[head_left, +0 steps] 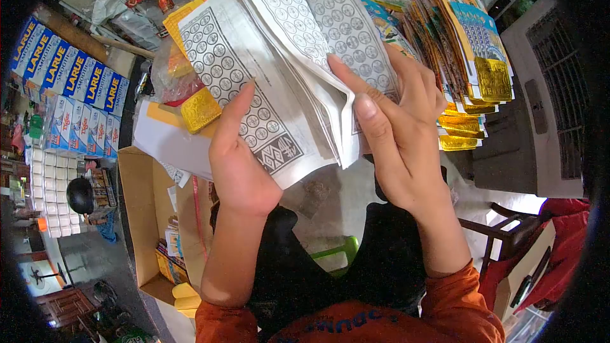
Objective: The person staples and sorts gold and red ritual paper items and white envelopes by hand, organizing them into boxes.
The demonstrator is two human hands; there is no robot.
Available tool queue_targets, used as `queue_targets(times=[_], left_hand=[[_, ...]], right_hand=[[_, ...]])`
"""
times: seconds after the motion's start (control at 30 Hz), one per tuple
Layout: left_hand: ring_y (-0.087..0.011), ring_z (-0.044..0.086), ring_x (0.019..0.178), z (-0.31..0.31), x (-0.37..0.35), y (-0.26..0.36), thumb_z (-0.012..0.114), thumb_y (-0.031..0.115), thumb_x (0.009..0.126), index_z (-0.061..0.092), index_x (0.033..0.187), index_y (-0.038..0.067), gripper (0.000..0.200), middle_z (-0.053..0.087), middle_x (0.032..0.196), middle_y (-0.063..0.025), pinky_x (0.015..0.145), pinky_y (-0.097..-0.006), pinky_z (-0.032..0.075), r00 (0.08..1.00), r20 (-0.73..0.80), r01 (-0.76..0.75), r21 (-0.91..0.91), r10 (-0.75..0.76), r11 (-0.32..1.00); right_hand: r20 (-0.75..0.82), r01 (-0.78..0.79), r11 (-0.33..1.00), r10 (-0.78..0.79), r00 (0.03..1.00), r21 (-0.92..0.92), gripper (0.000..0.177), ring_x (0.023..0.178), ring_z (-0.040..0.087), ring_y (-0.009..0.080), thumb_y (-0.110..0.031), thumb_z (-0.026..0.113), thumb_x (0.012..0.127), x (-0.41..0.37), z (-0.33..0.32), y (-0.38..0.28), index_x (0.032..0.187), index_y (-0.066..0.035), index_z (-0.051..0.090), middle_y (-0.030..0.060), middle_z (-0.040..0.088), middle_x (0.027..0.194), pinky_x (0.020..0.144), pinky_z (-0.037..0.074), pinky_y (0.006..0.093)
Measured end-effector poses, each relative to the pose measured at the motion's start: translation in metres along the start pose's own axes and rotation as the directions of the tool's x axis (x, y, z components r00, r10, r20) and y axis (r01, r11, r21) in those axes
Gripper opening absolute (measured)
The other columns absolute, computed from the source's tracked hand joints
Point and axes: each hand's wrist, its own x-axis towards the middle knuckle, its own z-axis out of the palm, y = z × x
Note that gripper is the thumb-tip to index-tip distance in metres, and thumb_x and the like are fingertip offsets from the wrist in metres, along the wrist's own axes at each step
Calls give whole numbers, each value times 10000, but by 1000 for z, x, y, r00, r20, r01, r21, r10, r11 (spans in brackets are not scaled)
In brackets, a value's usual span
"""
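Observation:
My left hand (238,162) holds the left part of a stack of printed paper sheets (279,114), its thumb lying on top of the circle pattern. My right hand (400,127) grips the right part, thumb and index finger near a folded, raised edge of the white sheets. The sheets bear rows of black circles and are fanned apart in the middle. A gold-wrapped piece (201,110) shows just left of the stack, near my left thumb. Yellow sheets stick out behind the stack's upper left edge.
Tall piles of colourful paper bundles with gold fronts (492,79) stand at the right. An open cardboard box (141,216) is at the lower left. Stacked blue and white drink cartons (70,76) are at the far left. A red-draped chair (559,254) is at the lower right.

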Motion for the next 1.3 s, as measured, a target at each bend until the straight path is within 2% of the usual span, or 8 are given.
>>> queue_targets(times=[0.17, 0.33, 0.47, 0.6, 0.7, 0.83, 1.0, 1.3], left_hand=[[-313, 620, 1197, 7, 1, 0, 477, 250, 1013, 529, 1376, 2, 443, 629, 1320, -168, 1068, -462, 461, 994, -105, 23, 45, -19, 999], [-311, 619, 1201, 6, 0, 0, 478, 253, 1012, 528, 1379, 3, 446, 625, 1326, -171, 1071, -464, 458, 998, -59, 38, 30, -36, 999], [-306, 618, 1202, 3, 0, 0, 480, 239, 1009, 526, 1378, 7, 439, 625, 1326, -166, 1072, -463, 457, 997, 43, 63, -20, -62, 998], [-302, 622, 1194, 3, -1, -4, 484, 228, 1007, 533, 1367, 9, 425, 633, 1315, -155, 1066, -459, 459, 999, 47, 2, -2, -2, 1000], [-292, 632, 1174, 4, -2, -6, 498, 215, 1002, 544, 1350, 16, 404, 643, 1297, -144, 1049, -449, 472, 999, -2, -42, 54, 43, 998], [-273, 644, 1148, 5, -3, -7, 545, 200, 985, 557, 1331, 22, 389, 651, 1281, -121, 1025, -427, 490, 998, 14, -69, 62, 69, 996], [-261, 646, 1140, 7, -4, -5, 570, 195, 975, 564, 1322, 25, 387, 656, 1270, -104, 1011, -414, 497, 993, -35, -106, 138, 111, 985], [-252, 634, 1159, 3, -4, -7, 557, 205, 983, 568, 1316, 18, 382, 648, 1281, -110, 1021, -414, 488, 992, -15, -119, 177, 124, 977]], right_hand=[[3, -9, 1000, 9, 1000, 8, 434, 1286, 424, 358, -308, 376, 1045, 0, -1, -1, 1342, -168, 661, 260, 495, 1382, 1105, 213, 444], [-1, -5, 1000, 5, 1000, 25, 420, 1285, 426, 361, -282, 405, 1030, 0, -1, -1, 1335, -160, 666, 275, 491, 1378, 1100, 216, 440], [-20, -2, 999, 1, 1000, -36, 415, 1273, 432, 351, -308, 531, 973, 0, 0, -3, 1344, -174, 659, 220, 485, 1411, 1083, 238, 433], [-56, -13, 992, 6, 998, -127, 512, 1262, 437, 332, -403, 716, 838, 2, -8, -12, 1301, -187, 686, 146, 486, 1438, 1061, 258, 443], [-82, -19, 991, 8, 997, -136, 539, 1268, 438, 321, -394, 791, 760, 1, -4, -13, 1248, -180, 710, 128, 485, 1447, 1055, 257, 452], [-89, -42, 987, 28, 996, -154, 438, 1272, 444, 308, -314, 796, 760, 1, -4, -13, 1167, -165, 734, 107, 507, 1431, 1050, 262, 437], [-209, -55, 985, 20, 978, -163, 229, 1208, 515, 259, -217, 758, 777, 1, -7, -5, 993, -144, 754, 68, 600, 1325, 1012, 279, 399], [-222, -100, 973, 53, 974, -206, 255, 1221, 521, 265, -223, 736, 806, 1, -6, -2, 1047, -141, 744, 73, 607, 1306, 1010, 280, 417]])
